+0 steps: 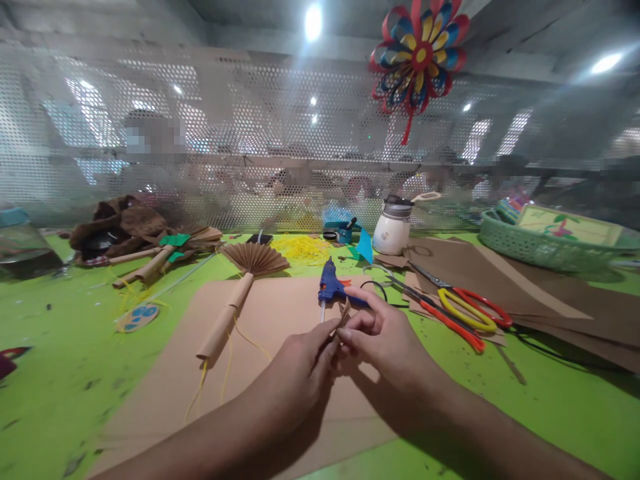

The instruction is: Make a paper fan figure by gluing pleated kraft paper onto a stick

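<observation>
Both hands meet over the brown card sheet (pixel 280 313) that lies on the near middle of the green tabletop (pixel 65 373).

Left hand (pixel 300 367): fingers curled in, thumb and forefinger tips pinched on a small folded brown paper piece (pixel 344 315).

Right hand (pixel 390 340): thumb and fingers closed on the same piece from the other side, forefinger stretched out flat above it. The piece is held just above the sheet, between the two sets of fingertips; its fold detail is too small to read.

Blue glue gun (pixel 330 283): on the sheet just beyond the fingertips, nozzle pointing down towards the hands.

Pleated paper fan (pixel 253 259) on a rolled paper handle: lying on the sheet's far left part, well left of the hands.

Red and yellow scissors (pixel 470 310): right of the right hand, on loose brown paper sheets (pixel 550 293) that cover the right side of the tabletop.

Far edge: yellow shreds (pixel 300 248), a white jar (pixel 391 232) and, towards the far right corner, a green basket (pixel 525 248).

Above the jar a coloured paper pinwheel (pixel 419 57) hangs before the perforated screen (pixel 225 133).
</observation>
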`<state>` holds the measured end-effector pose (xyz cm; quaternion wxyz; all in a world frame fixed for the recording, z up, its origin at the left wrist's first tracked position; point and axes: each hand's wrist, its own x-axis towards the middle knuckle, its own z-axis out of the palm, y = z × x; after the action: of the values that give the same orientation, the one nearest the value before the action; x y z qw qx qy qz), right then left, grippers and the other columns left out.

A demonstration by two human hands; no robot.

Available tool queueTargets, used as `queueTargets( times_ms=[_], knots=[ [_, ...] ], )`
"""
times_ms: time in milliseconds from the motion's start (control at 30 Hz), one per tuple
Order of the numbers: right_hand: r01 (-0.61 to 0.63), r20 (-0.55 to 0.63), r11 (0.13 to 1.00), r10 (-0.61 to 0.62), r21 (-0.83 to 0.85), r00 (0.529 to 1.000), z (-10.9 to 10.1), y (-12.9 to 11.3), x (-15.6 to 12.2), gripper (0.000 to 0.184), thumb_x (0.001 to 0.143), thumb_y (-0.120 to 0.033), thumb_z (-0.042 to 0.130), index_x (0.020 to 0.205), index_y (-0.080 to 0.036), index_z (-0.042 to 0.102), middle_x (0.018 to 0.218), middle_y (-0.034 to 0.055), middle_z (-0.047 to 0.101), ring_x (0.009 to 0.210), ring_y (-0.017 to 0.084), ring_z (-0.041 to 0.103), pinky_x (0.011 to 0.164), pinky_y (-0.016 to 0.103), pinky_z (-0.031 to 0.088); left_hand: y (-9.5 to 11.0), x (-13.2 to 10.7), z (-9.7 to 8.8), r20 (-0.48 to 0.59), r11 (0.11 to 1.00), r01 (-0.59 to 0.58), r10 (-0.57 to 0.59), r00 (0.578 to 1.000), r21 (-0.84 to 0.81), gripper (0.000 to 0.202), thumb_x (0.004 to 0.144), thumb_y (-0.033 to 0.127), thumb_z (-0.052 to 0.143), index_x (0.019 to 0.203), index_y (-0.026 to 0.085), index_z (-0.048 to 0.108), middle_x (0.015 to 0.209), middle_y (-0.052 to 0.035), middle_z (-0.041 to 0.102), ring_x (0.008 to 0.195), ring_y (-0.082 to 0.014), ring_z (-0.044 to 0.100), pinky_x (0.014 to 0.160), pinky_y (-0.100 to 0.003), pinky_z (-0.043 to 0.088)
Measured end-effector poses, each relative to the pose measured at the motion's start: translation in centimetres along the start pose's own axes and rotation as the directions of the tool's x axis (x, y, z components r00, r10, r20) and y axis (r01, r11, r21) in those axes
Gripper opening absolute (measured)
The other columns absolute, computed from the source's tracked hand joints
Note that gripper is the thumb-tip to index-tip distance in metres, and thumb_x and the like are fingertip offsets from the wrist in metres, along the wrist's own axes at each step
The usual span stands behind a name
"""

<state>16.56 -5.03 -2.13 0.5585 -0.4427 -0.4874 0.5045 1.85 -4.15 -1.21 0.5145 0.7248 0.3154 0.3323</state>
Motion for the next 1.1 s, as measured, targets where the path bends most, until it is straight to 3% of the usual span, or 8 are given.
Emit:
queueTargets(
  times_ms=[200,333,467,567,700,800,967,1100],
  knots=[
    [0.001,0.001,0.999,-0.001,0.033,1.0,-0.2,-0.2,0.1,0.063,0.066,-0.017,0.073,0.124,-0.025,0.051,0.072,-0.0018,0.062,0.062,0.016,0.058,0.058,0.03,0.044,-1.9,0.7,0.3,-0.035,0.97,0.124,-0.134,0.99,-0.209,0.044,0.088,0.035,0.048,0.128,0.017,0.047,0.07,-0.0017,0.058,0.057,-0.013,0.048,0.052,-0.024,0.04],
    [-0.014,0.061,0.997,0.009,0.079,0.998,-0.3,-0.7,0.1,0.068,0.066,-0.017,0.072,0.128,-0.027,0.047,0.072,-0.0031,0.06,0.062,0.015,0.057,0.058,0.031,0.044,-2.6,1.0,0.4,0.057,0.929,0.176,-0.166,0.984,-0.325,0.06,0.083,0.037,0.054,0.136,0.018,0.032,0.068,-0.0007,0.06,0.051,-0.0137,0.052,0.048,-0.026,0.042],
    [0.023,0.019,0.995,-0.025,0.093,1.0,-0.1,-1.2,0.0,0.067,0.065,-0.016,0.073,0.126,-0.025,0.047,0.07,-0.0043,0.058,0.065,0.015,0.056,0.062,0.032,0.044,-1.7,0.7,0.4,-0.01,0.933,0.179,-0.192,0.981,-0.312,0.028,0.085,0.036,0.051,0.102,0.014,0.056,0.063,-0.0015,0.06,0.052,-0.0131,0.055,0.046,-0.023,0.042],
    [0.068,-0.018,0.995,-0.067,0.079,0.998,-0.1,-1.5,0.0,0.066,0.065,-0.015,0.072,0.126,-0.023,0.047,0.071,-0.0037,0.058,0.068,0.015,0.055,0.065,0.031,0.043,-1.2,0.6,0.1,-0.003,0.923,0.267,-0.279,0.96,-0.276,0.027,0.085,0.039,0.051,0.074,0.015,0.055,0.055,-0.0015,0.06,0.043,-0.011,0.053,0.04,-0.021,0.039],
    [0.091,-0.022,0.989,-0.089,0.112,0.996,-0.4,-1.7,-0.1,0.068,0.067,-0.015,0.073,0.128,-0.023,0.045,0.072,-0.0036,0.059,0.071,0.014,0.054,0.069,0.031,0.042,-1.2,0.7,-0.5,0.073,0.898,0.321,-0.314,0.946,-0.299,0.029,0.083,0.042,0.053,0.071,0.016,0.055,0.049,-0.0002,0.059,0.038,-0.0123,0.054,0.035,-0.019,0.037],
    [0.052,-0.039,0.98,-0.046,0.193,0.998,-0.4,-1.7,-0.2,0.065,0.069,-0.019,0.074,0.127,-0.024,0.046,0.075,-0.0028,0.06,0.069,0.014,0.055,0.068,0.031,0.043,-0.9,0.7,-0.6,0.044,0.901,0.294,-0.295,0.954,-0.318,0.027,0.082,0.041,0.055,0.071,0.016,0.055,0.05,0.0003,0.06,0.037,-0.0125,0.055,0.034,-0.02,0.038],
    [-0.102,0.094,0.963,0.08,0.249,0.992,0.1,-1.4,-0.6,0.029,0.074,-0.032,0.073,0.097,-0.019,0.061,0.075,0.0016,0.061,0.065,0.015,0.057,0.063,0.032,0.045,-0.1,0.6,-0.7,0.038,0.918,0.247,-0.248,0.968,-0.31,0.027,0.083,0.04,0.054,0.071,0.016,0.055,0.049,0.0019,0.057,0.038,-0.0113,0.053,0.036,-0.02,0.039],
    [-0.158,0.16,0.967,0.127,0.198,0.979,0.2,-1.1,-0.7,0.023,0.074,-0.037,0.072,0.081,-0.018,0.063,0.068,0.0016,0.061,0.059,0.016,0.058,0.058,0.032,0.045,-0.1,0.6,-0.5,0.001,0.925,0.219,-0.231,0.973,-0.311,0.025,0.084,0.036,0.054,0.071,0.015,0.055,0.05,0.0026,0.057,0.039,-0.0091,0.051,0.039,-0.019,0.04]
  ],
)
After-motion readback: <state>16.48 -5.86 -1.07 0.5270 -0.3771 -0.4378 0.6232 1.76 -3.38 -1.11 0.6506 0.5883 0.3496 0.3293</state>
